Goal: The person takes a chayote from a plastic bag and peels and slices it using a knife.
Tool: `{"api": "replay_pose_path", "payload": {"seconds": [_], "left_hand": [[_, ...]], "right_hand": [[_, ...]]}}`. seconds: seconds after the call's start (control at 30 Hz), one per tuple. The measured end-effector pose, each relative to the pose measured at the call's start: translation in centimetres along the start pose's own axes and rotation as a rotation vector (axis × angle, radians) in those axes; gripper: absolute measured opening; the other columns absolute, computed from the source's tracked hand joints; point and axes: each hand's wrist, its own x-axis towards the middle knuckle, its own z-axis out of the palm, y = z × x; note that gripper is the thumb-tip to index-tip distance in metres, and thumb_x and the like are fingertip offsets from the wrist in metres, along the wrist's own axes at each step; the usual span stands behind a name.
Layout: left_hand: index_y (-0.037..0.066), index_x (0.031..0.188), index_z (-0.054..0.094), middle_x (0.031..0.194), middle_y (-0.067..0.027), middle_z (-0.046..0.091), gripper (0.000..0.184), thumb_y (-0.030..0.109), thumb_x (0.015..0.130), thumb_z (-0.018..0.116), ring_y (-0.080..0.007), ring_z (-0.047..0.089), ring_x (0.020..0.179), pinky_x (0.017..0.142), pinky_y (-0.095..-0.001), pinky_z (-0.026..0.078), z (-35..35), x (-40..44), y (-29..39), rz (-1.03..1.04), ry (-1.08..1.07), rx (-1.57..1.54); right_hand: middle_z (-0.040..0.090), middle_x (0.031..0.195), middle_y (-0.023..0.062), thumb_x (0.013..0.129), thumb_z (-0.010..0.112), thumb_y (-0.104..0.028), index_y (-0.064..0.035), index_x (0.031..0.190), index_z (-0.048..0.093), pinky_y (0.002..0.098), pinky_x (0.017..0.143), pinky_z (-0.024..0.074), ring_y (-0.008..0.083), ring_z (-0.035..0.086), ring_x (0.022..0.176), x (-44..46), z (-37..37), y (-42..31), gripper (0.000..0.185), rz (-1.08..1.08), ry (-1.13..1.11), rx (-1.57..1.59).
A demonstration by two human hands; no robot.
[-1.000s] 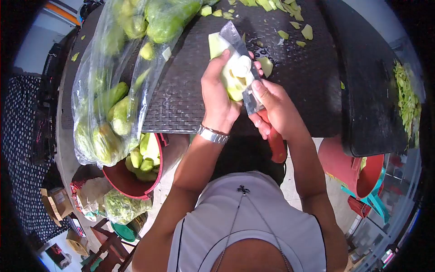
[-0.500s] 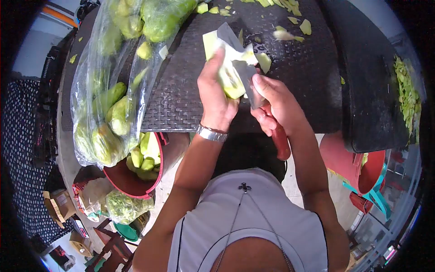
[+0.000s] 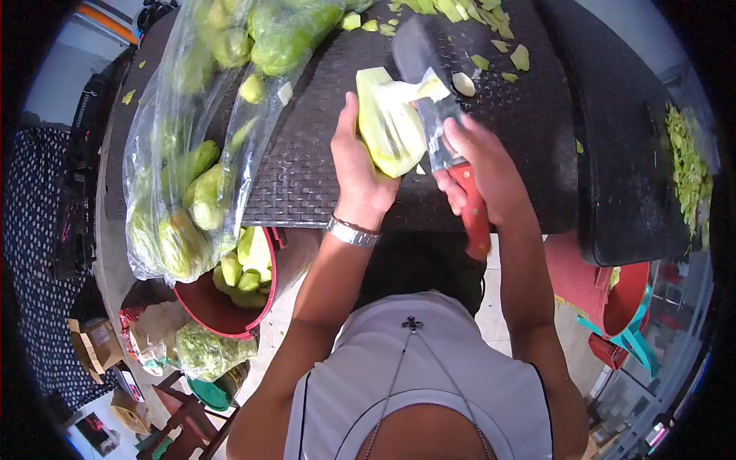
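Observation:
My left hand (image 3: 360,165), with a metal watch at its wrist, holds a pale green peeled vegetable (image 3: 389,130) whose inner side faces up, cut hollow. My right hand (image 3: 483,165) grips a wide-bladed knife (image 3: 441,115) by its red handle, with the thumb against the blade. The blade stands beside the vegetable's right side. A pale cut piece (image 3: 431,88) lies against the blade. Just right of the blade, a small white piece (image 3: 463,84) is on the woven dark table (image 3: 291,192).
A clear plastic bag (image 3: 146,192) of green vegetables lies on the table's left. Below it stands a red bucket (image 3: 257,322) with cut pieces. Peelings (image 3: 520,57) lie at the back. At right are a black board (image 3: 636,192) and another red bucket (image 3: 583,280).
The knife blade has moved off the vegetable to the right. More of the vegetable's hollow side shows. The larger pale piece behind the blade is no longer visible, and a small white piece lies there.

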Motion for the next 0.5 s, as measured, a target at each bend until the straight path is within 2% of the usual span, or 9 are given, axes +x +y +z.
{"api": "replay_pose_path", "payload": {"seconds": [0.03, 0.07, 0.17, 0.2, 0.33, 0.4, 0.47, 0.5], "left_hand": [[0.004, 0.137, 0.058, 0.128, -0.0176, 0.068, 0.054, 0.047, 0.109, 0.042, -0.0331, 0.066, 0.117, 0.104, -0.0459, 0.051, 0.0, -0.1, 0.1, -0.018, -0.022, -0.004], [0.003, 0.135, 0.057, 0.126, -0.0174, 0.068, 0.055, 0.048, 0.109, 0.041, -0.0321, 0.066, 0.115, 0.101, -0.046, 0.053, -0.1, -0.2, 0.1, -0.033, -0.038, -0.038], [0.001, 0.133, 0.057, 0.119, -0.0168, 0.068, 0.057, 0.05, 0.109, 0.041, -0.0306, 0.068, 0.11, 0.095, -0.047, 0.057, -0.1, -0.3, 0.1, -0.039, -0.047, -0.1], [0.001, 0.133, 0.056, 0.117, -0.0166, 0.068, 0.057, 0.051, 0.109, 0.041, -0.0309, 0.068, 0.108, 0.094, -0.0477, 0.057, -0.2, 0.0, 0.0, -0.012, -0.022, -0.095], [0.007, 0.135, 0.054, 0.115, -0.0152, 0.067, 0.059, 0.058, 0.106, 0.042, -0.0347, 0.066, 0.106, 0.093, -0.0545, 0.057, -0.5, 0.3, -0.1, 0.013, -0.017, -0.111], [0.009, 0.139, 0.053, 0.122, -0.0198, 0.066, 0.066, 0.063, 0.103, 0.044, -0.0421, 0.064, 0.113, 0.099, -0.063, 0.051, -0.5, -0.2, -0.1, 0.008, -0.069, -0.128], [0.013, 0.143, 0.049, 0.129, -0.0219, 0.063, 0.074, 0.072, 0.099, 0.044, -0.0503, 0.059, 0.118, 0.1, -0.0736, 0.045, -0.7, -0.1, -0.1, -0.006, -0.13, -0.168], [0.012, 0.141, 0.051, 0.127, -0.0211, 0.064, 0.077, 0.075, 0.098, 0.042, -0.0488, 0.06, 0.117, 0.101, -0.0707, 0.047, -1.1, 0.2, 0.0, -0.03, -0.217, -0.201]], "right_hand": [[0.059, 0.072, 0.0043, 0.108, 0.054, -0.041, -0.0071, 0.111, 0.06, 0.027, 0.041, 0.0425, 0.0089, 0.049, 0.045, 0.2, 0.3, 0.0, 0.034, -0.098, 0.061, -0.142], [0.06, 0.077, 0.0021, 0.108, 0.054, -0.043, -0.0063, 0.119, 0.064, 0.0284, 0.052, 0.0465, 0.0094, 0.053, 0.058, 0.4, 0.4, 0.8, 0.04, -0.257, 0.148, -0.336], [0.063, 0.083, 0.0017, 0.108, 0.055, -0.043, -0.0049, 0.126, 0.066, 0.0305, 0.065, 0.0479, 0.0109, 0.057, 0.069, -0.1, 0.1, 1.2, 0.043, -0.275, 0.139, -0.509], [0.067, 0.086, 0.0065, 0.107, 0.058, -0.041, -0.0036, 0.13, 0.065, 0.0321, 0.073, 0.0483, 0.0127, 0.06, 0.076, -0.4, 0.1, 0.8, 0.045, -0.117, 0.108, -0.402], [0.067, 0.082, 0.0134, 0.104, 0.062, -0.041, -0.0016, 0.125, 0.065, 0.0359, 0.069, 0.05, 0.0173, 0.062, 0.072, -2.9, 1.3, -0.1, 0.045, -0.231, 0.217, -0.595], [0.067, 0.078, 0.0167, 0.103, 0.063, -0.043, 0.0001, 0.118, 0.066, 0.0392, 0.067, 0.0504, 0.0205, 0.065, 0.07, -3.9, 1.9, -0.6, 0.045, -0.358, 0.226, -0.68], [0.067, 0.076, 0.0186, 0.103, 0.063, -0.043, 0.0011, 0.109, 0.065, 0.0421, 0.065, 0.0503, 0.026, 0.067, 0.068, -3.4, 1.2, 1.0, 0.045, -0.244, 0.173, -0.658], [0.067, 0.075, 0.0196, 0.102, 0.064, -0.044, 0.0016, 0.105, 0.064, 0.0435, 0.064, 0.0502, 0.0288, 0.068, 0.067, -3.3, 1.1, 1.5, 0.045, -0.188, 0.148, -0.645]]}}
